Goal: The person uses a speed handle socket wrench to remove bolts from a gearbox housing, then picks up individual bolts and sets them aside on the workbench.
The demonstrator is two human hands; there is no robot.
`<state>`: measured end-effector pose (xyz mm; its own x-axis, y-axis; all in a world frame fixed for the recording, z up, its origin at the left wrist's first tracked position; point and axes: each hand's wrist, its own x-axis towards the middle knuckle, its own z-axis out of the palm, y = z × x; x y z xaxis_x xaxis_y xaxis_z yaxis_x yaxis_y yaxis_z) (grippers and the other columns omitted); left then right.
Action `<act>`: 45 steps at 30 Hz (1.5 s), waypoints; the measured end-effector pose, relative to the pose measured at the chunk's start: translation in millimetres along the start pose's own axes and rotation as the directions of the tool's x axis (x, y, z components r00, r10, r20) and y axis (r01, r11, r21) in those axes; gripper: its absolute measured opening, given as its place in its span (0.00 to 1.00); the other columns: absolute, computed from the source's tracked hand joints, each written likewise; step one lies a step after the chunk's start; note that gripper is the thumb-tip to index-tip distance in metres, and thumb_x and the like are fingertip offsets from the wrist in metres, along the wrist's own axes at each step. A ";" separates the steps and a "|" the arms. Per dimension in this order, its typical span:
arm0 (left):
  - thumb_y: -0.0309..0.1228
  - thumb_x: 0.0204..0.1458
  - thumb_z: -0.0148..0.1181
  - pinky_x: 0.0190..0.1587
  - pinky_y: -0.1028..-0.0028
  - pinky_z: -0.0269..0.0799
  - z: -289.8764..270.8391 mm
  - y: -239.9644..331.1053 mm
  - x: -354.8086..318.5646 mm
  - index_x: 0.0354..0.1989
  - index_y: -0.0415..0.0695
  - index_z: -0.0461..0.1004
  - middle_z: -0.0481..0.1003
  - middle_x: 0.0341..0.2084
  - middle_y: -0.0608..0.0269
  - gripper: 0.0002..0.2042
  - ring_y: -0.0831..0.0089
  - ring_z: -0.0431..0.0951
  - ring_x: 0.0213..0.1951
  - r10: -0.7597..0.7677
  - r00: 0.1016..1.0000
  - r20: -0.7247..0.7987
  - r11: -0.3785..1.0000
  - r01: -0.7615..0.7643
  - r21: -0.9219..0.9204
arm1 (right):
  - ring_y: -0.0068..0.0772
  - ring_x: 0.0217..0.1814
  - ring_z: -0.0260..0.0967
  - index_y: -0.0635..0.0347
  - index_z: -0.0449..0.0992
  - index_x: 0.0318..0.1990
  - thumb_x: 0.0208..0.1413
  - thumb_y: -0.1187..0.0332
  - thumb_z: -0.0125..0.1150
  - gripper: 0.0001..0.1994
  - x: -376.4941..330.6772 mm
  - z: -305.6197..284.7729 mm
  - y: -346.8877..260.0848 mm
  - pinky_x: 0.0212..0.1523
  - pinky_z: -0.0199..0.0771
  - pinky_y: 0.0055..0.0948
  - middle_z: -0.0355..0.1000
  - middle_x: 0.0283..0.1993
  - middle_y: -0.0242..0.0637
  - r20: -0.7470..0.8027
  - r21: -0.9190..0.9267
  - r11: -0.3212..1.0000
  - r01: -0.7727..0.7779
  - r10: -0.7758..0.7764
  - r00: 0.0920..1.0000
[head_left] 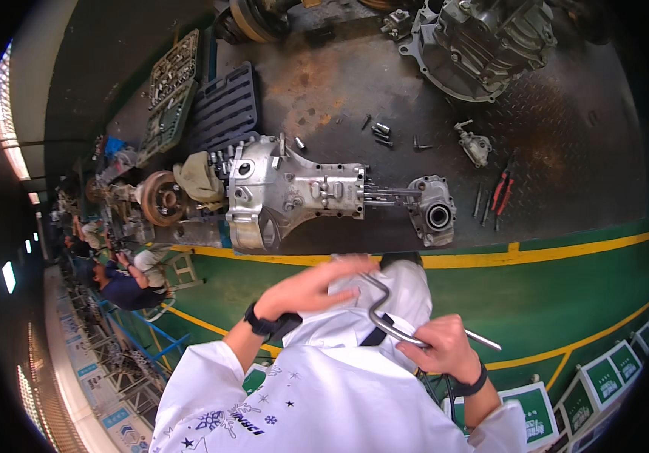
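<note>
Moderate light, overexposed strip (7,117) glaring between nine and ten o'clock, white shirt (347,408) brightly lit at six, worktop (585,192) dim toward two, left hand (311,288) motion-blurred, rim blackened, straight edges fisheye-bent.

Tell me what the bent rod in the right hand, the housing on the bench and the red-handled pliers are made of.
Bent rod: smooth bare metal, probably steel, judging by its even grey sheen.
Housing: likely cast aluminium, from its pale silver, dull surface and moulded contours.
Red-handled pliers: dark metal head, probably steel; the handles' red covering looks like plastic or rubber.
</note>
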<state>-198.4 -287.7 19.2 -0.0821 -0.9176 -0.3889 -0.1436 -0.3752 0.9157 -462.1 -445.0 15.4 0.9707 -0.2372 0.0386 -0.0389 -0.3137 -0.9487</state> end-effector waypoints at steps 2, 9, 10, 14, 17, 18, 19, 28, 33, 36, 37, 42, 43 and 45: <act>0.28 0.55 0.62 0.67 0.60 0.60 16.1 17.5 -19.3 0.52 0.37 0.74 0.76 0.50 0.51 0.17 0.53 0.72 0.58 0.140 0.987 0.079 0.979 -0.126 -0.157 | 0.41 0.12 0.63 0.60 0.76 0.18 0.46 0.68 0.73 0.12 36.9 1.3 -20.3 0.16 0.60 0.35 0.63 0.12 0.38 0.033 0.147 0.989 0.032 -0.038 0.999; 0.23 0.45 0.68 0.28 0.66 0.59 30.4 12.1 -107.5 0.24 0.36 0.67 0.61 0.21 0.56 0.12 0.59 0.64 0.27 0.016 0.753 -0.658 0.991 0.076 0.111 | 0.47 0.48 0.72 0.59 0.77 0.46 0.51 0.65 0.68 0.16 197.6 -62.7 -44.2 0.48 0.73 0.40 0.74 0.44 0.44 0.188 -0.489 0.864 0.121 -0.031 0.982; 0.22 0.45 0.67 0.28 0.67 0.58 38.6 7.9 -124.3 0.24 0.36 0.66 0.61 0.20 0.56 0.12 0.59 0.63 0.26 -0.023 0.701 -0.712 0.986 0.135 0.101 | 0.50 0.48 0.71 0.60 0.76 0.46 0.55 0.66 0.65 0.13 220.3 -76.0 -16.0 0.47 0.73 0.41 0.74 0.44 0.43 0.049 -0.551 0.828 0.109 -0.098 0.994; 0.21 0.48 0.61 0.25 0.70 0.54 69.0 -7.2 -183.8 0.22 0.35 0.63 0.59 0.18 0.59 0.11 0.68 0.60 0.21 -0.222 0.398 -0.890 0.954 0.279 -0.113 | 0.56 0.51 0.72 0.59 0.75 0.45 0.55 0.63 0.64 0.13 279.9 -100.2 169.6 0.49 0.74 0.47 0.76 0.45 0.46 0.205 -0.748 0.636 -0.190 0.494 0.845; 0.25 0.54 0.59 0.23 0.73 0.54 108.1 -28.5 -229.5 0.23 0.35 0.67 0.60 0.16 0.65 0.11 0.77 0.59 0.20 -0.420 0.187 -0.888 0.871 0.358 -0.336 | 0.59 0.52 0.71 0.60 0.72 0.49 0.56 0.64 0.63 0.16 287.7 -22.9 281.6 0.53 0.73 0.50 0.72 0.49 0.51 0.193 -0.682 0.728 -0.061 0.261 0.946; 0.27 0.56 0.59 0.23 0.74 0.54 123.2 -37.4 -241.7 0.24 0.35 0.68 0.61 0.15 0.67 0.11 0.80 0.59 0.20 -0.482 0.119 -0.868 0.839 0.346 -0.419 | 0.59 0.52 0.71 0.60 0.70 0.51 0.57 0.65 0.63 0.17 292.8 -0.1 284.4 0.52 0.74 0.50 0.69 0.51 0.51 0.168 -0.643 0.757 -0.113 0.284 0.944; 0.28 0.58 0.59 0.23 0.76 0.55 132.6 -39.4 -249.4 0.25 0.35 0.70 0.64 0.15 0.70 0.11 0.84 0.60 0.21 -0.534 0.054 -0.844 0.802 0.348 -0.486 | 0.59 0.52 0.71 0.60 0.69 0.52 0.57 0.66 0.63 0.17 293.7 17.6 286.9 0.51 0.75 0.51 0.68 0.51 0.50 0.102 -0.657 0.736 -0.166 0.304 0.947; 0.33 0.65 0.56 0.27 0.75 0.63 248.2 -135.7 -272.2 0.26 0.38 0.72 0.71 0.19 0.69 0.15 0.83 0.66 0.24 -0.770 -0.192 -0.608 0.554 0.273 -0.787 | 0.60 0.46 0.74 0.59 0.66 0.54 0.58 0.67 0.63 0.19 314.0 50.6 311.1 0.44 0.77 0.53 0.68 0.50 0.52 -0.169 -0.610 0.721 -0.328 0.286 0.943; 0.36 0.65 0.57 0.25 0.75 0.62 332.5 -189.5 -275.0 0.24 0.38 0.71 0.70 0.17 0.69 0.18 0.83 0.65 0.22 -0.851 -0.200 -0.486 0.442 0.229 -0.867 | 0.61 0.46 0.73 0.58 0.67 0.53 0.58 0.68 0.60 0.17 309.5 45.0 316.0 0.44 0.76 0.53 0.70 0.46 0.51 -0.025 -0.695 0.695 -0.184 0.232 0.972; 0.39 0.64 0.58 0.25 0.76 0.65 361.1 -203.6 -264.6 0.22 0.38 0.73 0.70 0.16 0.69 0.20 0.81 0.68 0.20 -0.911 -0.217 -0.351 0.317 0.178 -0.932 | 0.62 0.45 0.72 0.61 0.68 0.48 0.56 0.68 0.61 0.15 304.0 37.8 314.0 0.45 0.74 0.54 0.72 0.43 0.52 -0.072 -0.651 0.726 -0.221 0.231 0.970; 0.40 0.64 0.58 0.24 0.75 0.63 367.4 -206.1 -263.5 0.21 0.38 0.72 0.70 0.15 0.70 0.20 0.82 0.66 0.19 -0.919 -0.192 -0.345 0.318 0.158 -0.935 | 0.62 0.46 0.72 0.62 0.68 0.47 0.55 0.68 0.61 0.14 301.3 33.5 313.1 0.45 0.73 0.54 0.72 0.42 0.52 -0.061 -0.676 0.700 -0.231 0.259 0.964; 0.39 0.62 0.60 0.22 0.70 0.57 413.3 -234.6 -259.6 0.19 0.38 0.71 0.67 0.12 0.69 0.21 0.82 0.61 0.19 -0.885 -0.240 -0.398 0.424 -0.066 -0.903 | 0.59 0.44 0.73 0.63 0.72 0.42 0.54 0.69 0.61 0.11 291.9 20.3 316.7 0.45 0.74 0.50 0.74 0.41 0.52 -0.093 -0.619 0.735 -0.276 0.280 0.955; 0.39 0.62 0.60 0.22 0.70 0.56 420.4 -240.6 -262.9 0.19 0.38 0.71 0.67 0.12 0.69 0.21 0.82 0.61 0.19 -0.884 -0.231 -0.407 0.422 -0.018 -0.906 | 0.56 0.43 0.74 0.62 0.73 0.40 0.54 0.69 0.62 0.09 295.5 20.3 314.0 0.44 0.75 0.47 0.74 0.40 0.49 -0.075 -0.607 0.765 -0.214 0.212 0.974; 0.39 0.63 0.60 0.22 0.69 0.55 429.5 -256.9 -266.1 0.19 0.37 0.70 0.66 0.12 0.68 0.22 0.81 0.60 0.19 -0.878 -0.220 -0.426 0.421 0.071 -0.904 | 0.54 0.42 0.74 0.63 0.74 0.40 0.54 0.70 0.62 0.09 302.3 28.2 285.1 0.43 0.75 0.44 0.75 0.40 0.49 -0.022 -0.517 0.834 -0.190 0.209 0.978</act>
<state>-563.2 109.1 -156.0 0.5642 0.4750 -0.6753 0.8255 -0.3414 0.4495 -173.1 -580.2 -252.3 0.9357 -0.3178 -0.1535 -0.3396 -0.6924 -0.6366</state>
